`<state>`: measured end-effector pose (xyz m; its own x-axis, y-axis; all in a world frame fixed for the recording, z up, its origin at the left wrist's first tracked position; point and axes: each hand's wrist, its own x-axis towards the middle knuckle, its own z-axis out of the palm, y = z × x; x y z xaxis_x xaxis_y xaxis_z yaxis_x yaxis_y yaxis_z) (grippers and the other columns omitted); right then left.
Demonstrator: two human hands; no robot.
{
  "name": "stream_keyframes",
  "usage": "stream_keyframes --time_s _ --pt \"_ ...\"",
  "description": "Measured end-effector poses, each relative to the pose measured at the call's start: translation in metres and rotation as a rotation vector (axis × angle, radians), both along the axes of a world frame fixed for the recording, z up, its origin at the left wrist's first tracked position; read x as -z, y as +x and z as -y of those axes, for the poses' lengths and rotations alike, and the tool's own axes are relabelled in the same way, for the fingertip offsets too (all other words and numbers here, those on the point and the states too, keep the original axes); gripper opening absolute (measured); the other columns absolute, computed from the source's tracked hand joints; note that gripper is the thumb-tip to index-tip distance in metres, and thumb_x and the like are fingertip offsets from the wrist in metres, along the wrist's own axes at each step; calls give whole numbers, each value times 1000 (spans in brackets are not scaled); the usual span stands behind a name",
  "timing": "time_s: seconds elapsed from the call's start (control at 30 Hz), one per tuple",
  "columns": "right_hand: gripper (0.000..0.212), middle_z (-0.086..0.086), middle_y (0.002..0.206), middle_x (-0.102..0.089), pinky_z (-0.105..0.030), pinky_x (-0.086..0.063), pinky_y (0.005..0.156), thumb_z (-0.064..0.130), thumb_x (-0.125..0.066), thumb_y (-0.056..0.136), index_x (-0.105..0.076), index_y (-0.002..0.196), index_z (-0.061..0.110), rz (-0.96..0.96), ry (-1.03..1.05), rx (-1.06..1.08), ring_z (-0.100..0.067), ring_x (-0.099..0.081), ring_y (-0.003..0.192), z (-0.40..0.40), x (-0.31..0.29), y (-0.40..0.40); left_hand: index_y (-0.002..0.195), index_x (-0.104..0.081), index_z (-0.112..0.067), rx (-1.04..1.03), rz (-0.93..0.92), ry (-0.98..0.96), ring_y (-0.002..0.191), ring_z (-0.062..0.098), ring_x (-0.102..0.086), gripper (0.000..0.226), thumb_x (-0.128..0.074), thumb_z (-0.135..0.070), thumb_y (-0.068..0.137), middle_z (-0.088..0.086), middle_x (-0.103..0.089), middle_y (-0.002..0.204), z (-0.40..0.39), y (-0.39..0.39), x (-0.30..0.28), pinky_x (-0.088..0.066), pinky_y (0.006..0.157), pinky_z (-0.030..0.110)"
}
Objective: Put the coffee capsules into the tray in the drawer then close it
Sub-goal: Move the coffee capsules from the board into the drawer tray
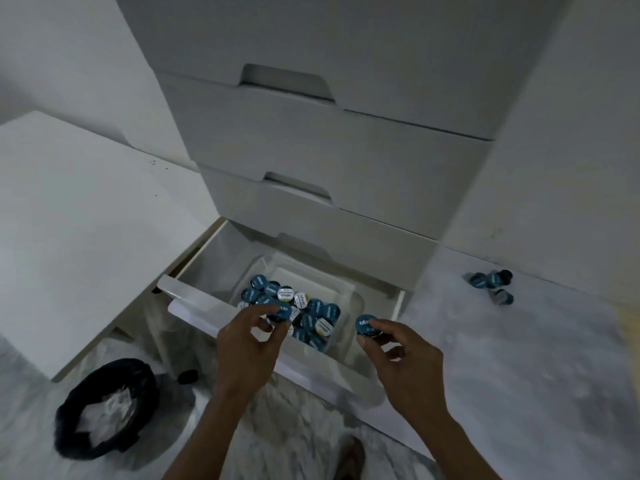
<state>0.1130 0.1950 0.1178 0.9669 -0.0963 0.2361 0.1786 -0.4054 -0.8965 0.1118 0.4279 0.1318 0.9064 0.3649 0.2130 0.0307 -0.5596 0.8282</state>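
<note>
The bottom drawer (194, 299) of a white cabinet stands pulled open. Inside it a clear plastic tray (346, 289) holds several blue-lidded coffee capsules (313, 315) piled at its near end. My left hand (247, 344) hovers over the tray's near edge, with its fingertips pinching one blue capsule (282, 311). My right hand (401, 358) is beside the tray's right end and grips another blue capsule (367, 325). A few more capsules (490, 282) lie on the floor to the right, by the cabinet's base.
Three shut drawers (329, 150) rise above the open one. A white table top (69, 220) fills the left. On the marble floor at lower left stands a black-lined waste bin (104, 407) with crumpled paper. A small dark object (188, 375) lies near the drawer front.
</note>
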Motion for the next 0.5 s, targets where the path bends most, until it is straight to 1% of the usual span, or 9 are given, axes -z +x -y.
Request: stream_keyframes --time_s 0.1,0.17,0.23,0.3,0.4,0.5 --pt "29 15 90 -72 -19 -54 61 15 -83 74 -74 100 25 -30 -2 -17 -1 -67 77 -27 6 36 94 -70 -31 -11 -57 28 63 -5 -62 26 -83 -20 74 -13 -67 77 -23 36 7 -42 58 3" --pt "27 17 91 -71 -19 -54 63 16 -83 75 -74 98 28 -42 -13 -32 0 -66 76 -44 10 60 98 -71 -28 10 -116 94 68 -5 -61 24 -81 -25 77 -11 -67 82 -39 60 12 -40 59 1" --pt "27 16 90 -71 -20 -55 66 18 -82 76 -72 97 33 -80 -24 -43 0 -66 77 -61 16 82 100 -72 -27 33 -179 159 71 -4 -61 24 -80 -29 78 -11 -67 84 -55 80 18 -39 59 3" --pt "24 16 90 -72 -20 -56 67 19 -82 76 -74 97 28 -91 -20 -68 1 -66 79 -77 20 99 101 -73 -28 53 -213 158 72 -3 -62 24 -79 -30 79 -11 -69 86 -70 99 21 -42 59 8" --pt "22 14 90 -72 -19 -54 68 23 -80 79 -75 100 21 -126 -68 -87 -1 -66 78 -98 27 129 103 -71 -30 115 -243 192 74 -4 -63 22 -76 -29 82 -13 -68 89 -85 132 28 -49 61 12" --pt "21 13 89 -71 -17 -52 69 24 -77 82 -73 102 22 -192 -59 -84 -2 -65 79 -116 33 145 105 -69 -29 191 -314 249 77 -1 -59 20 -71 -28 85 -14 -62 91 -93 155 35 -53 68 24"
